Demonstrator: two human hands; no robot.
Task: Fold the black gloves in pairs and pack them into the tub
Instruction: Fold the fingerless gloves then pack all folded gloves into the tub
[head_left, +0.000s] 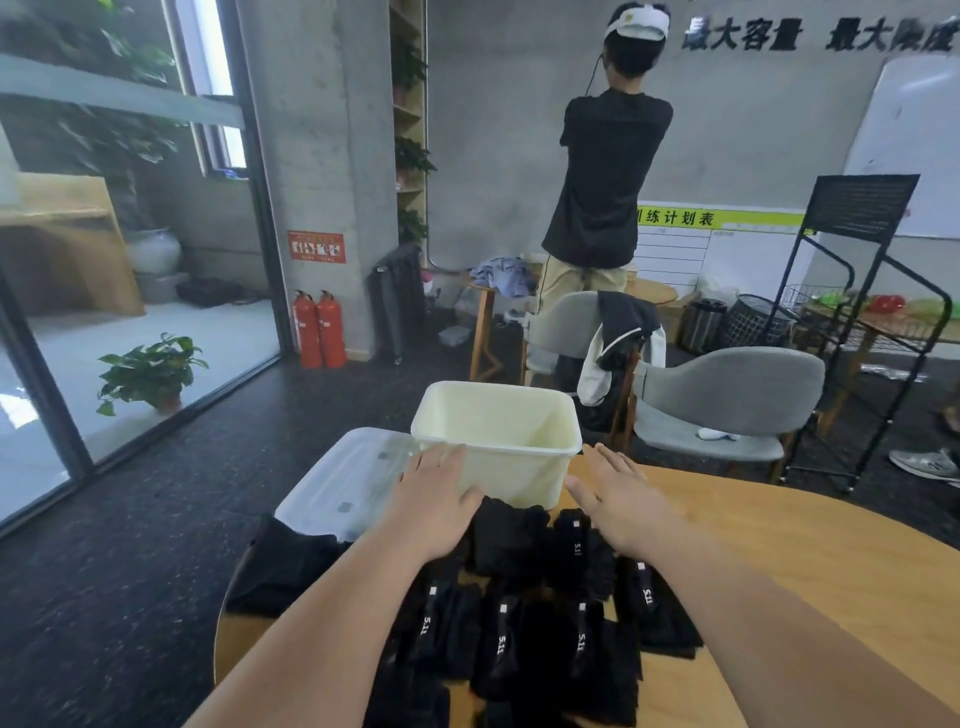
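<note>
I judge that I am about to take the tub (519, 448) by its two sides and set it where I can pack it. To do that well I should press evenly on both walls and slide it flat, so it does not ride up over the gloves or tip. My left hand (434, 501) and right hand (621, 501) are both flat, palms down, fingers (441, 460) straight and slightly spread, grasping nothing. The tub stands between my fingertips, just beyond them. I cannot tell whether they touch its walls yet. What I see of its inside is bare. The black gloves (519, 613) lie heaped on the tabletop (805, 571) beneath my palms and forearms, nearer to me than the fingers. The clear lid (353, 478) lies just outside my left fingers.
</note>
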